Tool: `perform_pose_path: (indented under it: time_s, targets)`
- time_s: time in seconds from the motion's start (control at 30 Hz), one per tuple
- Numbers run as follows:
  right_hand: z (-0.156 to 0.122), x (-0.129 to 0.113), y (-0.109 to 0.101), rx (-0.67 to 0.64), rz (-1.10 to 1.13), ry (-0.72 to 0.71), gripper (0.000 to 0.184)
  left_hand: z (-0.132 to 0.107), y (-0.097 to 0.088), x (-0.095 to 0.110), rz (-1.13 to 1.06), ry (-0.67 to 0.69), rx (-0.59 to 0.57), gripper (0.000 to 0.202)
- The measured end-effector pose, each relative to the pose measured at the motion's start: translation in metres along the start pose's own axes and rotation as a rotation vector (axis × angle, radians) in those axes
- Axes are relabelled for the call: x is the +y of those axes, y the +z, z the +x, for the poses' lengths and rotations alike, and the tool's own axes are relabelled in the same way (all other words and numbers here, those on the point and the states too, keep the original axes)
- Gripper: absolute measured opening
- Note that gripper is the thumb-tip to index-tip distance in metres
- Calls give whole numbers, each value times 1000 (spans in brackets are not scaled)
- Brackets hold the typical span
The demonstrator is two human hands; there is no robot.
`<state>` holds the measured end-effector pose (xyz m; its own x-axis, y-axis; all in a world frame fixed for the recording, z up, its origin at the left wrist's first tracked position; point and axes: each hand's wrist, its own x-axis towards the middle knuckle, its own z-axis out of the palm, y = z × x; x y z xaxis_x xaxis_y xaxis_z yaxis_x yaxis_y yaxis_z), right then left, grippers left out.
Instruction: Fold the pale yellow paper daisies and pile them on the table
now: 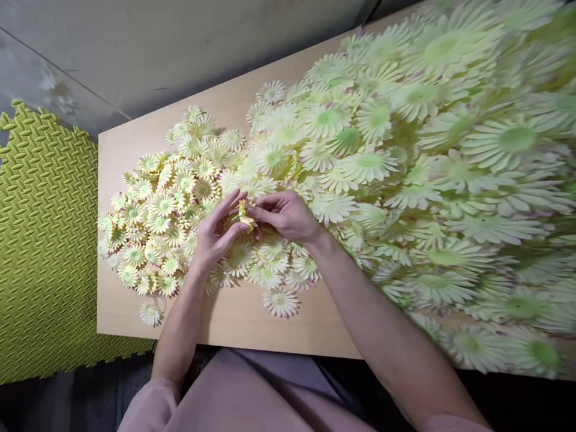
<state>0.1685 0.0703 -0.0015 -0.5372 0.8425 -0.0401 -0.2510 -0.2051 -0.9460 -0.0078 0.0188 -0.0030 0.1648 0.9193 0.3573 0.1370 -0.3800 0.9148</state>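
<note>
Okay, so your left hand [216,234] and right hand [292,221] are close together, both pinching one small yellow artificial flower with pink-tinged petals [245,219]. It's between them, held just above a big spread of cream, green-centred artificial flower heads [274,159] on the pale wood-look tabletop [252,324]. Looks like thin fabric to me, so I'd expect it to be super light, soft and not very slippery. Petals probably crease or tear if you yank, so I'd pinch gently near the centre. Can't really tell where your far-side fingers sit, tbh.
</note>
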Motion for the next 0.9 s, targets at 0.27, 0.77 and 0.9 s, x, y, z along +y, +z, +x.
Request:
perform_pose_path:
  time_s: [0.27,0.77,0.9]
  targets:
    - [-3,-4,6,46,-80,-16,38,-3,4,0,-113,-168,160,35]
    - [-1,-5,5,87,168,-51,27,-1,1,-2,-146,-172,68,50]
    - [-2,-3,5,76,194,-31,31,1,0,1,-225,-182,90,43]
